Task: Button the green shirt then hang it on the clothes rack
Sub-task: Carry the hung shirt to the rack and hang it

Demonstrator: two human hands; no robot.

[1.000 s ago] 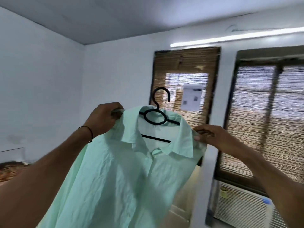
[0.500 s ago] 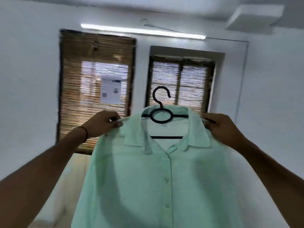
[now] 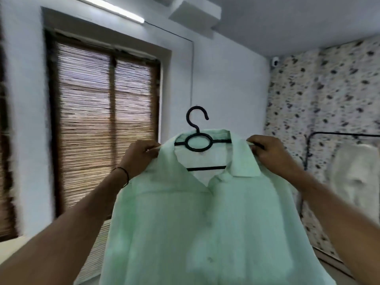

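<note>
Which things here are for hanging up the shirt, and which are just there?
For the job: pale green button-up shirt, black plastic hanger, left hand, right hand, black metal clothes rack.
Just there: white hanging garment, brown slatted window blind, long tube light.

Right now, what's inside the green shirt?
A black hanger: hook, ring and lower bar show at the neck of the green shirt. Its shoulder arms are covered by fabric.

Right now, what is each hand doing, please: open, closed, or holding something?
Left hand: closed, gripping the green shirt at one shoulder.
Right hand: closed, gripping the green shirt at the other shoulder.
</note>
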